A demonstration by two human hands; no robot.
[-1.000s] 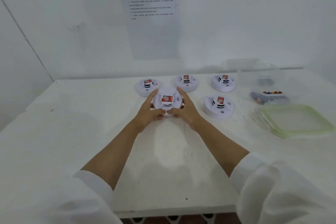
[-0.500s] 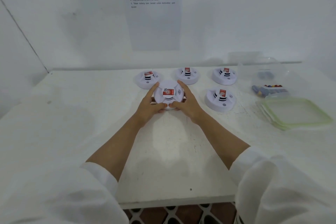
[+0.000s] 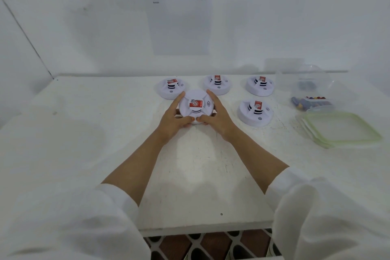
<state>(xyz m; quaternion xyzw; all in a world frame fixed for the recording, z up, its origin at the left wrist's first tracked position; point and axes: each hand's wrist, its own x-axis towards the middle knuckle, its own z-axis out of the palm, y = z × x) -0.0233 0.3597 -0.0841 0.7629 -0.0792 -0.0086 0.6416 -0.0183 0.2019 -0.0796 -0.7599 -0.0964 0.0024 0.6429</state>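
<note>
So the smoke detector (image 3: 196, 105) was held near the middle of the bench (image 3: 105, 133), just short of its back edge, with the left grip (image 3: 175, 120) and right grip (image 3: 217, 118) curled round its rim, thumbs pressed at the near side, probably so it could be twisted open.

A plain test workstation: white table (image 3: 84, 154), bare walls, taped instruction sheet (image 3: 179, 6).
</note>
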